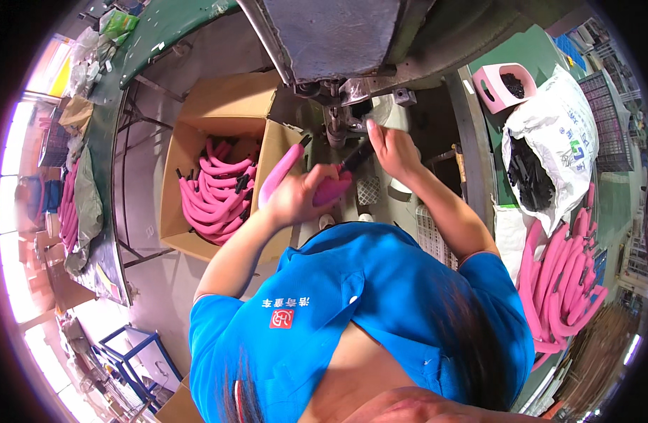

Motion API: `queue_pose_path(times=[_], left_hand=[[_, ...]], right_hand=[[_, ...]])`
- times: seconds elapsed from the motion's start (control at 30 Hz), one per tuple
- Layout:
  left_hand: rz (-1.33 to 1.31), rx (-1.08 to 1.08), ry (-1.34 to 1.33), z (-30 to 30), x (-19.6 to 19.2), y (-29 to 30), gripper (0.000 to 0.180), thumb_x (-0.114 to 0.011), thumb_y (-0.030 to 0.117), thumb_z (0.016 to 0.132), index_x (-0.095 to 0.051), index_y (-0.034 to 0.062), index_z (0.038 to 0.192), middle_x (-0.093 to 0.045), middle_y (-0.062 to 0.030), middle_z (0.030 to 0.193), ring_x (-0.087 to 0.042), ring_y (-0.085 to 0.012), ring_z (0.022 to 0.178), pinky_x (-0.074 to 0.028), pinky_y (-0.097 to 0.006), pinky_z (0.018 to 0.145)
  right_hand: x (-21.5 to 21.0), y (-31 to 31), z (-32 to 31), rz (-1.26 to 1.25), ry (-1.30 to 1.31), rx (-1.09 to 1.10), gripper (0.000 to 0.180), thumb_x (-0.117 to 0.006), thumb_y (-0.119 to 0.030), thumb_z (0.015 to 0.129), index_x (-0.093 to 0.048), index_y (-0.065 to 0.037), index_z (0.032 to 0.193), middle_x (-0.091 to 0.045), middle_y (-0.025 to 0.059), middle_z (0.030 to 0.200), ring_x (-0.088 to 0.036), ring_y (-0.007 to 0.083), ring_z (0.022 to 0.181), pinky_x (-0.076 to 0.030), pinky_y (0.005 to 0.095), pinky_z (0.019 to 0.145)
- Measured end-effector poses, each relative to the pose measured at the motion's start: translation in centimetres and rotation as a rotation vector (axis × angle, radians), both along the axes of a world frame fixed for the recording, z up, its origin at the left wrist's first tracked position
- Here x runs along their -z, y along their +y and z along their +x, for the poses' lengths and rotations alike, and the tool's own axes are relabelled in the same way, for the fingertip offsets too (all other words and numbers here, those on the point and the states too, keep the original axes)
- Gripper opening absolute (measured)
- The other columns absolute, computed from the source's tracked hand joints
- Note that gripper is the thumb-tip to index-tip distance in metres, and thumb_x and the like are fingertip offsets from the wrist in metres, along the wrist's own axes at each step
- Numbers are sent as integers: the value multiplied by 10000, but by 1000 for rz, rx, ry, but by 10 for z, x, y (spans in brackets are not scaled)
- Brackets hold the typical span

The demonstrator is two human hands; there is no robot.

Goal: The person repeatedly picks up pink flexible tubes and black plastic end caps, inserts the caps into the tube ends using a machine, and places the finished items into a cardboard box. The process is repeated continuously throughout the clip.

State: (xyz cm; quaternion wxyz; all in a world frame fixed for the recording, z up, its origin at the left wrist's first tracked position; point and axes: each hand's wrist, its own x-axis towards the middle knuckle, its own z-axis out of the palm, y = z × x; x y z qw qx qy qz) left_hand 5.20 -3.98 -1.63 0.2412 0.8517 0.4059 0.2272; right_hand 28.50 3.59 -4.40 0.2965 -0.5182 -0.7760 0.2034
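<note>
A bent tube in pink foam [282, 173] with black ends is in front of me, below the machine. My left hand [300, 194] is closed around its pink middle, with one arm of the tube rising to the left of the fist. At its other end a black piece [357, 156] reaches toward my right hand [396, 151]. That hand is closed at the black piece, thumb pointing up; its fingertips are partly hidden. On my left, an open cardboard box [221, 99] holds several similar pink tubes [216, 197].
A grey metal machine [334, 35] overhangs my hands. To the right, a green bench carries a pink bin [487, 79] of small black parts, a white sack [560, 134] with black plastic inside, and more pink tubes [560, 282]. Another green table [165, 32] stands left.
</note>
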Motion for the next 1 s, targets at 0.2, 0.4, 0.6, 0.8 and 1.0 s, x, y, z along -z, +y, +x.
queue_pose_path(times=[0.2, 0.4, 0.6, 0.8, 1.0], left_hand=[[-64, -88, -115, -11, -6, 47, 541, -768, 178, 725, -431, 93, 1140, -632, -169, 975, -654, -378, 781, -529, -393, 699], [-196, -133, -128, -20, 1, 76, 552, -743, 167, 739, -416, 115, 1181, -628, -196, 905, -636, -368, 855, -508, -393, 721], [-451, -107, -222, -28, 15, 80, 602, -765, 162, 726, -408, 103, 1208, -579, -124, 1056, -589, -237, 970, -462, -347, 858], [-472, -114, -213, -19, 6, 79, 601, -762, 179, 739, -407, 116, 1220, -580, -123, 1065, -583, -235, 997, -449, -351, 890], [-413, -54, -263, -26, 20, 84, 617, -767, 205, 732, -410, 120, 1229, -588, -140, 1044, -587, -252, 977, -454, -354, 877]], right_hand=[[11, 74, -14, 386, -271, -108, 239, -463, -250, 931, -577, -41, 942, -610, 182, 801, -605, 369, 692, -483, 456, 611], [3, 99, -31, -1, 198, -81, 280, -476, -224, 918, -557, -4, 1071, -571, 217, 1129, -522, 365, 1091, -401, 459, 921], [14, 102, -28, -823, 246, 4, 249, -477, -265, 936, -582, -39, 941, -631, 168, 904, -600, 363, 878, -462, 469, 763], [98, 148, -10, -349, -26, 72, 307, -445, -320, 936, -593, -54, 976, -643, 180, 902, -614, 370, 862, -471, 476, 747], [151, 147, -48, -289, -93, 384, 369, -413, -375, 937, -604, -69, 1012, -654, 191, 899, -627, 378, 846, -480, 484, 731]])
